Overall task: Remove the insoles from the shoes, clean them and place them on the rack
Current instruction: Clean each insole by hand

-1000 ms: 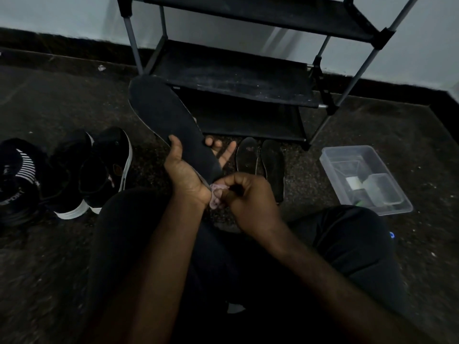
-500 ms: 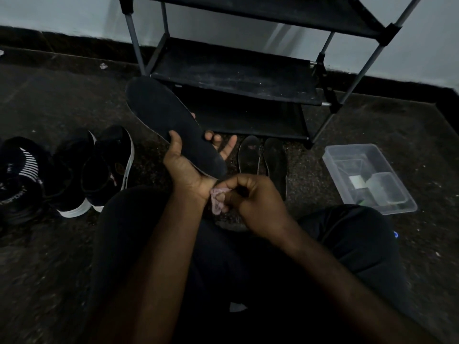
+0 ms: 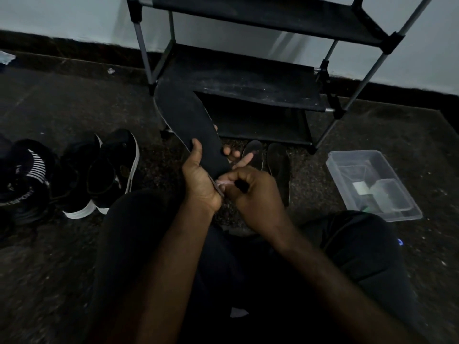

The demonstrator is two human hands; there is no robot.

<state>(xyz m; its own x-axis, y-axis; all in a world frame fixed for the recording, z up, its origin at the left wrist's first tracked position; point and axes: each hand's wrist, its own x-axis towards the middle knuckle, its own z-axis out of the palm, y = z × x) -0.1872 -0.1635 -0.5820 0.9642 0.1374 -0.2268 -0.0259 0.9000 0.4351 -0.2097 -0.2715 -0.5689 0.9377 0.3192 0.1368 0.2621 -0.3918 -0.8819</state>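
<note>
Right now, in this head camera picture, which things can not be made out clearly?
Head view only:
The pink item at the heel of the insole that the left hand grips: the right hand pinches it and covers most of it; cloth or brush, I cannot tell.
What lies in the clear box: too small and dark.
The rack: its top is cut off by the upper edge.
The leftmost shoe: cut by the left edge.

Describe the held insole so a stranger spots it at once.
Find the black shoe rack against the wall. Before its left legs, the left hand holds a dark insole off the floor. Unlike the two insoles lying flat at the rack's foot, it is raised, the right hand holding a pink tool at its near end.
</note>
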